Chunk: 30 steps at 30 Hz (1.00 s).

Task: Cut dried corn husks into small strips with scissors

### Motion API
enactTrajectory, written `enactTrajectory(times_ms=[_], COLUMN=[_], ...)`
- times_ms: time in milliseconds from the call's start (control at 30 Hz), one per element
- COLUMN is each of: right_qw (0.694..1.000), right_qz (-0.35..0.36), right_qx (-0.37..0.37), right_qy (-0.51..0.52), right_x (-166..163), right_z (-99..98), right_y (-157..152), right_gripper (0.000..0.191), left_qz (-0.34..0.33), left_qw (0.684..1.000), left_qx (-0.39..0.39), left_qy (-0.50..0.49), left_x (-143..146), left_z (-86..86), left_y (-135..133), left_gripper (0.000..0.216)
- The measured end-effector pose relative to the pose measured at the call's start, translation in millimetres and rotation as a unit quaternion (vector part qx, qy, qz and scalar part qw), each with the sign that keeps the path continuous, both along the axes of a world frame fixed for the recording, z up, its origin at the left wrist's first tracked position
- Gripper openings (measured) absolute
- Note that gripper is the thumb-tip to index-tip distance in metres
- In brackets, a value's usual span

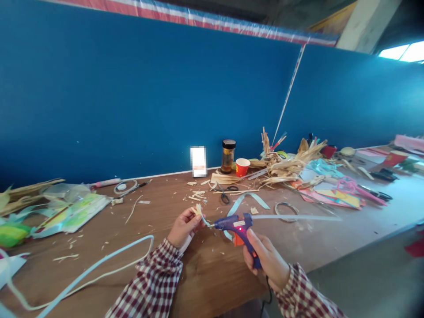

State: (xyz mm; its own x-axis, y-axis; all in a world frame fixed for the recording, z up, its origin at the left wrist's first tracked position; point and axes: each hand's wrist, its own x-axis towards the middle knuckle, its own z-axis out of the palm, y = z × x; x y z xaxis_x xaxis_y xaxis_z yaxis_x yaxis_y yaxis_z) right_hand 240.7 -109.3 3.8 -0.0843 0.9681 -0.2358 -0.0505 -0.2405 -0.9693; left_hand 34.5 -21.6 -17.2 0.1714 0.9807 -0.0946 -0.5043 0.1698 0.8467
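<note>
My left hand (183, 227) is closed in a pinch on a small pale piece of dried husk (198, 209) with a light blue strip end beside it. My right hand (266, 258) grips the handle of a blue hot glue gun (236, 225) whose red light glows; its nozzle points left and nearly touches the husk piece. Both hands hover over a brown wooden table (212, 265). A long light blue strip (99, 265) loops over the table to the left. Both sleeves are red and white check.
Black scissors (227, 192), a red paper cup (242, 167) and a dark jar (228, 156) stand further back. A heap of dried husks (288, 165) and coloured paper (334, 196) lies at the right. Plastic packets (69, 212) lie at the left. A blue wall (132, 97) backs the table.
</note>
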Motion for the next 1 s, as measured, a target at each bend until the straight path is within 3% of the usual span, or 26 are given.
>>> enactTrajectory(times_ms=[1000], right_qw=[0.999], right_qz=[-0.019], right_qx=[0.038], right_qy=[-0.029], right_x=[2.3], right_z=[-2.6], right_y=[3.2], right_gripper=[0.051], left_qz=[-0.006], left_qw=[1.000], left_qx=[-0.009], left_qy=[-0.007], left_x=[-1.3], left_z=[-1.6], left_y=[0.4], left_gripper=[0.030])
